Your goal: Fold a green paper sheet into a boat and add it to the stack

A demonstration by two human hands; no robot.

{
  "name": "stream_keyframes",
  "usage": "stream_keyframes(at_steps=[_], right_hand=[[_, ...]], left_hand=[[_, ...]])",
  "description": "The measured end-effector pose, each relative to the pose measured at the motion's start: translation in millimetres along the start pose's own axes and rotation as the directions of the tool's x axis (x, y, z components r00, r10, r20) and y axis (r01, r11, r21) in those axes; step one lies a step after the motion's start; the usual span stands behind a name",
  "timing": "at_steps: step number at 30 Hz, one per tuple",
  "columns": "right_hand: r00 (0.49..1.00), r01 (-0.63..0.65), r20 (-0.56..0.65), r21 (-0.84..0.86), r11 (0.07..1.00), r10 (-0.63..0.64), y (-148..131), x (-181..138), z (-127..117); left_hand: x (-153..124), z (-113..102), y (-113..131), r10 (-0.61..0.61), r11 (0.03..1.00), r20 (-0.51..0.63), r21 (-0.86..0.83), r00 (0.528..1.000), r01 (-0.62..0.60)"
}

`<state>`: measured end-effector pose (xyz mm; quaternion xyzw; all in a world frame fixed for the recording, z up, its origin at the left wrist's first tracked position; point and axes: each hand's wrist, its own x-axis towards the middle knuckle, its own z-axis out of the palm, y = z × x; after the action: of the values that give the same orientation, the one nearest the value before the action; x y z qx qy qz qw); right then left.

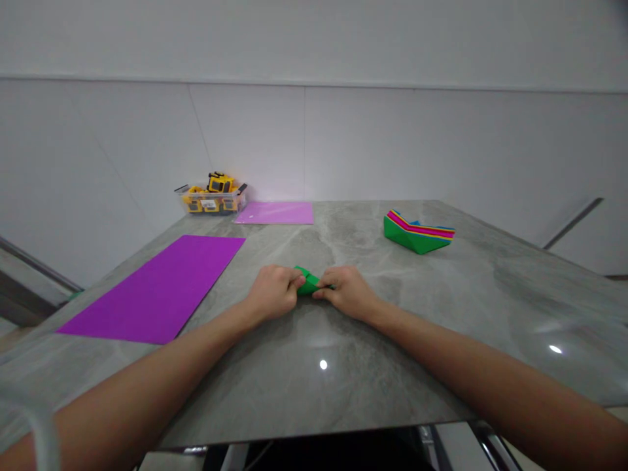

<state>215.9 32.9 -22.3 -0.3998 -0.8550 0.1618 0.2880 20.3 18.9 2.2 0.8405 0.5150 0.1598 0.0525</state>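
Observation:
A small folded piece of green paper [308,281] lies on the grey marble table [441,314], near its middle. My left hand [273,293] pinches its left end with closed fingers. My right hand [346,293] pinches its right end, fingers curled too. Most of the green paper is hidden between the two hands. Both forearms reach in from the near edge.
A purple sheet [157,288] lies at the left. A lighter violet sheet [275,212] lies at the back, beside a clear box holding yellow toy trucks [214,195]. A stack of nested folded paper boats [418,233], green outermost, sits at the back right. White wall behind.

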Motion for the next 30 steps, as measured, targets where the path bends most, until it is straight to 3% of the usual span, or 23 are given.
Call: stream_keyframes(at_steps=[5,10,17,20,25,27,30], right_hand=[[0.999,-0.021,0.027,0.008,1.000,0.021,2,3,2],[0.997,-0.082,0.021,0.047,0.996,0.081,4,9,2],[0.996,-0.028,-0.079,0.039,0.999,0.031,6,11,2],[0.972,0.000,-0.232,0.102,0.995,0.024,9,11,-2],[0.886,0.026,-0.453,0.272,0.962,0.104,5,8,-14],[0.878,0.009,-0.444,0.383,0.924,0.176,2,7,-18],[0.912,-0.046,-0.310,0.571,0.820,0.267,1,5,-20]], left_hand=[[2,-4,1,-0.008,1.000,0.029,-0.001,1.000,0.008],[9,0,-5,-0.065,0.997,-0.012,-0.045,0.998,0.064],[5,6,-16,0.021,0.987,-0.094,-0.154,0.995,-0.036],[1,3,-18,-0.002,0.980,-0.168,-0.198,0.986,-0.032],[-2,1,-17,-0.101,0.899,-0.291,-0.437,0.951,-0.038],[-5,1,-13,-0.138,0.854,-0.304,-0.519,0.943,-0.042],[-10,-1,-6,-0.221,0.718,-0.212,-0.696,0.952,0.011]])
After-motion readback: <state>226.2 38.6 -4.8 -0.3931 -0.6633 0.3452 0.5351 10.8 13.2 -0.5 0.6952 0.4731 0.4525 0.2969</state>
